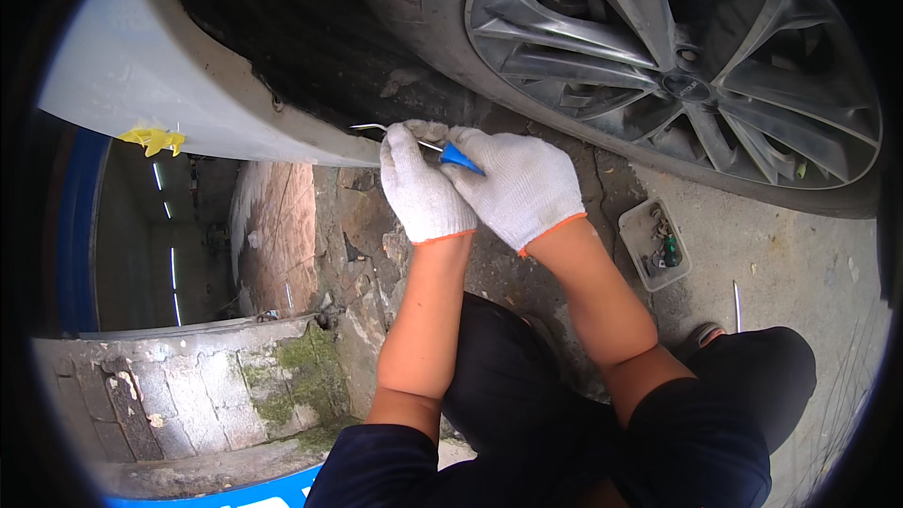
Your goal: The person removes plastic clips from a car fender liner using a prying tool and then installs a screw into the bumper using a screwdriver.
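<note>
Both my hands wear white knit gloves with orange cuffs and meet at the lower edge of a pale grey car bumper [179, 75], beside the wheel arch. My right hand [527, 179] is closed around the blue handle of a bent metal pick [461, 159]. Fingers of my left hand [419, 183] pinch its thin shaft farther forward. The pick's curved tip sticks out to the left, next to the bumper's corner; whether it touches the edge cannot be told. Part of the handle is hidden in my right hand.
A car wheel [685, 87] with silver spokes stands close at the upper right. On the concrete, right of my forearm, sits a small plastic tray [632, 249] holding a green-handled tool and metal bits. A thin metal rod [736, 306] lies nearby. Yellow tape [150, 139] clings to the bumper.
</note>
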